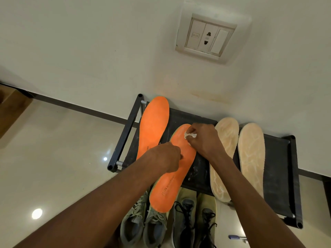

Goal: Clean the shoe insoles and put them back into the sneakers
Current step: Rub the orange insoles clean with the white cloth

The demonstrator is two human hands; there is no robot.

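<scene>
Two orange insoles lie on a black shoe rack (pixel 279 158). The left orange insole (pixel 153 126) lies untouched. My left hand (pixel 166 158) presses down on the middle of the right orange insole (pixel 172 185). My right hand (pixel 202 138) pinches a small white wipe (pixel 189 136) against that insole's toe end. Two beige insoles (pixel 224 158) (pixel 251 158) lie to the right on the rack. Below the rack stand a grey-green sneaker pair (pixel 143 224) and an olive pair with black laces (pixel 195 217).
A white wall with a socket plate (pixel 209 37) rises behind the rack. Glossy tiled floor (pixel 62 158) spreads to the left. A small blue-handled object (pixel 236 237) lies on the floor at the lower right. White dust marks the rack beside the insole.
</scene>
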